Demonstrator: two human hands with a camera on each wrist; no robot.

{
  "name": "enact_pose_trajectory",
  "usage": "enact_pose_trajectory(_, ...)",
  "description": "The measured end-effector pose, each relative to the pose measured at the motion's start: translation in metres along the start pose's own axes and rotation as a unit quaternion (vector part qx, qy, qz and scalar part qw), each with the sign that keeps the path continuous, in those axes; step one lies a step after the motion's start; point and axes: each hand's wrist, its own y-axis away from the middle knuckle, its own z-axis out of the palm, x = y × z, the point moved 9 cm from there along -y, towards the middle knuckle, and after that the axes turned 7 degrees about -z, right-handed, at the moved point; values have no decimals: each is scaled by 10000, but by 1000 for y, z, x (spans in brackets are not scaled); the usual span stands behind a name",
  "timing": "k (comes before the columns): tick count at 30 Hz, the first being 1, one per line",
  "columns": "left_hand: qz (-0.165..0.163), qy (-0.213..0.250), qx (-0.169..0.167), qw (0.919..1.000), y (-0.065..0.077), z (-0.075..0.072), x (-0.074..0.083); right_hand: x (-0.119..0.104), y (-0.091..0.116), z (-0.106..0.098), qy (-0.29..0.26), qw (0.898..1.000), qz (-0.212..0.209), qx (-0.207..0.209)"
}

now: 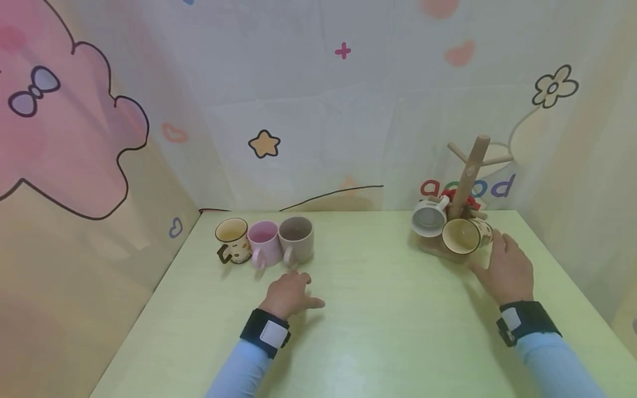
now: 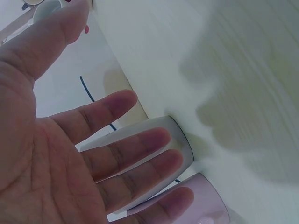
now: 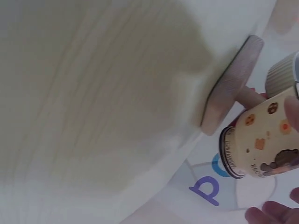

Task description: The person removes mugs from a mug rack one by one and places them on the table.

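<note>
A cream mug with brown cookie prints (image 1: 461,236) hangs tilted on the wooden mug tree (image 1: 469,177), its mouth facing left. Close at its right side is my right hand (image 1: 511,271), thumb and fingers spread apart. In the right wrist view, one digit overlaps the printed mug (image 3: 266,140) while other fingertips (image 3: 275,214) stand off below it. My left hand (image 1: 287,296) hovers over the table with loosely extended fingers, holding nothing. It is just in front of a grey mug (image 1: 297,240) and a pink mug (image 1: 265,243), both upright.
Another cream patterned mug (image 1: 232,240), with a dark handle, stands left of the pink one. A white mug (image 1: 429,218) hangs on the tree's left side. Behind the pale table (image 1: 368,309) rises a printed cloth backdrop (image 1: 308,110).
</note>
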Motion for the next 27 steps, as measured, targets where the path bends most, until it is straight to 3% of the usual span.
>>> enact_pose_trajectory(14, -35, -23, -7, 10000, 1, -2, -1, -4, -16, 9, -70, 9975, -366, 607)
enact_pose_trajectory(23, 9, 13, -11, 10000, 1, -1, -3, -3, -20, 17, -116, 9978, -212, 617)
enact_pose_trajectory(27, 7, 40, -22, 10000, 0, 1, -5, -2, -23, 19, -214, 9962, -203, 821)
